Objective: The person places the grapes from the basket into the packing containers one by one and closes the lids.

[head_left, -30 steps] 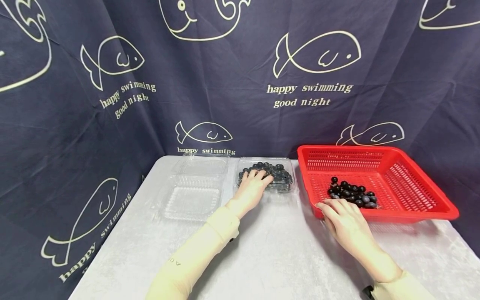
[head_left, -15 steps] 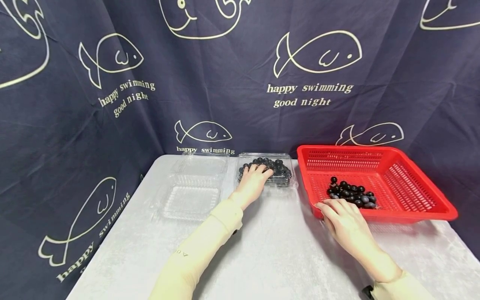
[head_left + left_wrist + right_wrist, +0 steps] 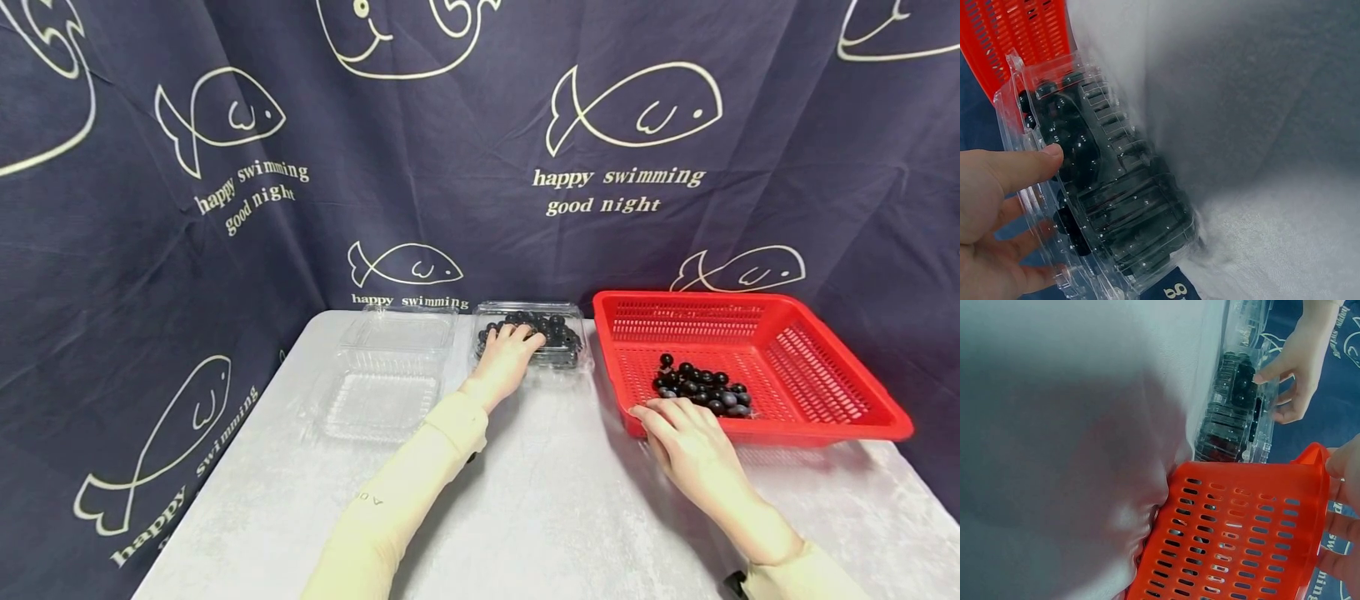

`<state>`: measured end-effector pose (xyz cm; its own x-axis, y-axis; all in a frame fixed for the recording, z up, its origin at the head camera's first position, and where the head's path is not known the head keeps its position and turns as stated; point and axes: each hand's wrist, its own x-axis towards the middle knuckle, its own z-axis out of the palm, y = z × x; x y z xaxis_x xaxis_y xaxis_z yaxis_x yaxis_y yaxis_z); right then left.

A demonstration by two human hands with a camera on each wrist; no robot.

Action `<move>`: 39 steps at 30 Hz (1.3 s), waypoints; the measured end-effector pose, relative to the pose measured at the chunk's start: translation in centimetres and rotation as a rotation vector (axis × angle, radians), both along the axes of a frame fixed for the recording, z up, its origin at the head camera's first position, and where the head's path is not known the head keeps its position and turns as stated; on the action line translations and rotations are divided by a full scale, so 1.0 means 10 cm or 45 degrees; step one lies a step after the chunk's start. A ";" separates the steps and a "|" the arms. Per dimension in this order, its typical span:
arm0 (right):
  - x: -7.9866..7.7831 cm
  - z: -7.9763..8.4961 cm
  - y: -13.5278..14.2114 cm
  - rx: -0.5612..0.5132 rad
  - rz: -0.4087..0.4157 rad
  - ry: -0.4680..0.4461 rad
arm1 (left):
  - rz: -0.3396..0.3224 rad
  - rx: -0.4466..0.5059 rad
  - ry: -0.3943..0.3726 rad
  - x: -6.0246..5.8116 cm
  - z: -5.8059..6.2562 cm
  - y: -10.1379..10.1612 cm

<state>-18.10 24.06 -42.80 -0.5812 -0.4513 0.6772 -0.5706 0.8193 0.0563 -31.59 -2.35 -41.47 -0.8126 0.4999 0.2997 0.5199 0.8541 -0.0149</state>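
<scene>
My left hand [image 3: 507,361] rests on a clear plastic box [image 3: 1129,219] of dark grapes [image 3: 558,331], its fingers spread over the top. In the left wrist view the thumb lies near the box's rim and the other fingers lie apart along its upper edge. Whether the lid is down is hard to make out. My right hand [image 3: 693,446] grips the near-left corner of a red slotted plastic basket [image 3: 832,429], with the thumb and fingers at its rim [image 3: 1319,487]. A small heap of loose dark grapes [image 3: 701,387] lies inside that basket.
A second clear plastic box [image 3: 382,396] lies with its lid folded back at the table's left. The pale table [image 3: 540,492] meets a dark blue fish-print curtain [image 3: 495,150] along the back and left. The grape box stands between the second box and the basket.
My left hand and the grape box have shifted slightly away, toward the back curtain. The right hand and the red basket have stayed almost still.
</scene>
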 end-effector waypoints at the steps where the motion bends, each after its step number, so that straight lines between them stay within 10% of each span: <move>1: 0.00 0.00 0.00 -0.002 0.001 0.001 | 0.001 -0.002 0.003 -0.01 0.00 0.00; 24: 0.00 0.00 0.01 -0.016 0.016 0.029 | 0.010 0.029 -0.080 -0.21 0.00 0.05; 39: -0.05 0.13 0.02 0.095 0.093 0.018 | 0.047 -0.111 -0.239 -0.13 0.14 0.05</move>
